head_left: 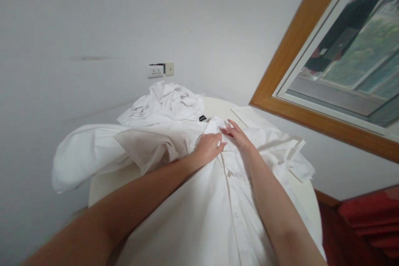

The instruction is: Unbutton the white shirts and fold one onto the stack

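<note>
At frame center, left hand (209, 148) and right hand (237, 134) both on white shirt (199, 212) near its collar; fingers bent, can't tell if either grip pinches fabric. Shirt spans center to bottom edge, buttoned front up, over pale desk (215, 104). Black label (202, 118) just above hands. Crumpled white cloth (168, 102) upper left of them, below wall socket (155, 71).

Centre: left hand (209, 148) and right hand (238, 134) near each other over white shirt (199, 212); narrow gap between. Open air above both. Upper centre: wall (218, 29) limits forward reach. Left of centre, behind: bunched white cloth (170, 102) obstructs low passage.
</note>
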Action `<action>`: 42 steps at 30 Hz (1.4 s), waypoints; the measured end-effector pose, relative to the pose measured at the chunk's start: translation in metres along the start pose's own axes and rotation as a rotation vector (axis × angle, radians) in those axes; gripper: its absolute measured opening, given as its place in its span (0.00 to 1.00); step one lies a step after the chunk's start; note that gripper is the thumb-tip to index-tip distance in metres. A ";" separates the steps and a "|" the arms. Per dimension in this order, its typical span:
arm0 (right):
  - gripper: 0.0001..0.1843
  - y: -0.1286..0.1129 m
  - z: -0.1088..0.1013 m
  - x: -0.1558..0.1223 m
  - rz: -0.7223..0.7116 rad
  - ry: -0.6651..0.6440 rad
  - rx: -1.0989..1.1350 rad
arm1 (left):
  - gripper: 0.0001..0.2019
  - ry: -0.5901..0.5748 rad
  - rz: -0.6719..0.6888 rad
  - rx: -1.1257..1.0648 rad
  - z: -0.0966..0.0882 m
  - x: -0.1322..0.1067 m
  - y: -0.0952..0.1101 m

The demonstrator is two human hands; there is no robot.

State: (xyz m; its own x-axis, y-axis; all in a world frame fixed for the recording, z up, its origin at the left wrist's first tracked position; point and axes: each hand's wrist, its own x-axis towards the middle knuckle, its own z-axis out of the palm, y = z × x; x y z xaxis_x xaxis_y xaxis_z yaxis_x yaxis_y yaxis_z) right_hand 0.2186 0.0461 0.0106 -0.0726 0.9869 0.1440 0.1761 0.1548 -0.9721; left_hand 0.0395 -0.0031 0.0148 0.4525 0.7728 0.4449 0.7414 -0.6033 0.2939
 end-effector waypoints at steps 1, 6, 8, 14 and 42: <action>0.32 -0.002 0.001 -0.002 -0.027 -0.043 -0.086 | 0.11 -0.010 0.002 0.030 0.000 0.000 0.000; 0.21 -0.004 0.002 -0.026 -0.250 -0.271 -0.527 | 0.08 -0.051 -0.041 0.122 -0.005 0.003 -0.004; 0.22 -0.001 -0.002 -0.043 -0.318 -0.257 -0.666 | 0.08 -0.049 -0.082 0.125 -0.007 0.005 -0.008; 0.30 0.000 -0.014 -0.096 -0.289 -0.198 -0.927 | 0.07 -0.002 -0.188 0.055 -0.007 0.008 -0.020; 0.07 -0.026 -0.042 -0.100 -0.411 0.430 -1.294 | 0.12 0.007 -0.153 0.060 0.003 0.019 -0.030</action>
State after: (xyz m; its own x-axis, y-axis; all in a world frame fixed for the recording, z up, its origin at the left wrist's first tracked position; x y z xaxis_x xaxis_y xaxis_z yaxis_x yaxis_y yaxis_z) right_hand 0.2628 -0.0544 0.0289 -0.0799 0.7631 0.6414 0.9911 0.1293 -0.0304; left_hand 0.0270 0.0303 0.0111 0.3282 0.8534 0.4048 0.8301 -0.4651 0.3075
